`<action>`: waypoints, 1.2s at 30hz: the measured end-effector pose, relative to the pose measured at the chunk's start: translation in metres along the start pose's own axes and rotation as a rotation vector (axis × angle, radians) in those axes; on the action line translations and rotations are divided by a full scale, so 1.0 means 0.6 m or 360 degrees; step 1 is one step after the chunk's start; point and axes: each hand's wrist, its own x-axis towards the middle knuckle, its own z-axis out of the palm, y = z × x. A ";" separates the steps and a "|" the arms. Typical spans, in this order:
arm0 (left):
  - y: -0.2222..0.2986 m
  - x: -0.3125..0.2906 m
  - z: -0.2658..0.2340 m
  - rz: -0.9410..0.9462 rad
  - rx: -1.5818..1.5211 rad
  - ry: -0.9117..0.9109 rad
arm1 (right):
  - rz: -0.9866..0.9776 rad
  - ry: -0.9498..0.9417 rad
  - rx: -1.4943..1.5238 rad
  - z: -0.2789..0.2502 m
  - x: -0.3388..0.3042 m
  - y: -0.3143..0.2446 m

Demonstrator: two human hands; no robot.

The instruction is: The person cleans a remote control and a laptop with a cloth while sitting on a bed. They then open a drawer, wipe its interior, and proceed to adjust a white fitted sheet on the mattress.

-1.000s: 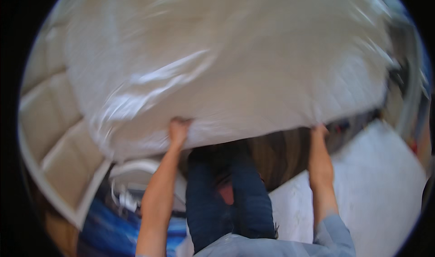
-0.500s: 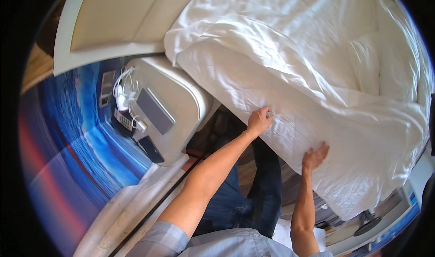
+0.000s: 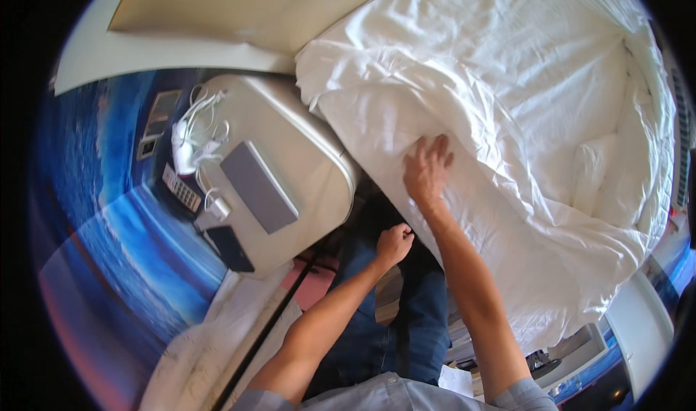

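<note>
White bedding (image 3: 507, 193) covers the bed, with a smooth band along the near left edge and loose folds behind it. On that smooth band my right hand (image 3: 428, 170) lies with its fingers spread, palm down. Just off the bed's edge, over my legs, is my left hand (image 3: 394, 244) with its fingers curled closed. Whether anything is inside those fingers is hidden.
Left of the bed stands a cream bedside table (image 3: 312, 186) carrying a grey flat box (image 3: 259, 186), a dark phone (image 3: 230, 248), white cables (image 3: 199, 125) and a keypad handset (image 3: 181, 188). A padded headboard (image 3: 239, 12) rises behind. A white curtain (image 3: 196, 353) hangs at lower left.
My right hand has moved left and farther up the bedding, now flat on it. My left hand has come off the bedding toward me, its fingers curled. The whole view has shifted slightly.
</note>
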 end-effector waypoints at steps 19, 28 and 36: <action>0.121 0.097 -0.179 -0.0112 -0.0488 -0.0138 | 0.0718 0.0666 0.0065 -0.178 0.130 0.246; 0.190 0.149 -0.289 0.0350 0.0268 0.0860 | 0.0209 -0.0138 0.0436 -0.039 -0.249 0.085; 0.159 0.195 -0.399 0.0797 0.1595 0.0181 | 0.0376 -0.0982 0.0227 0.038 -0.436 0.063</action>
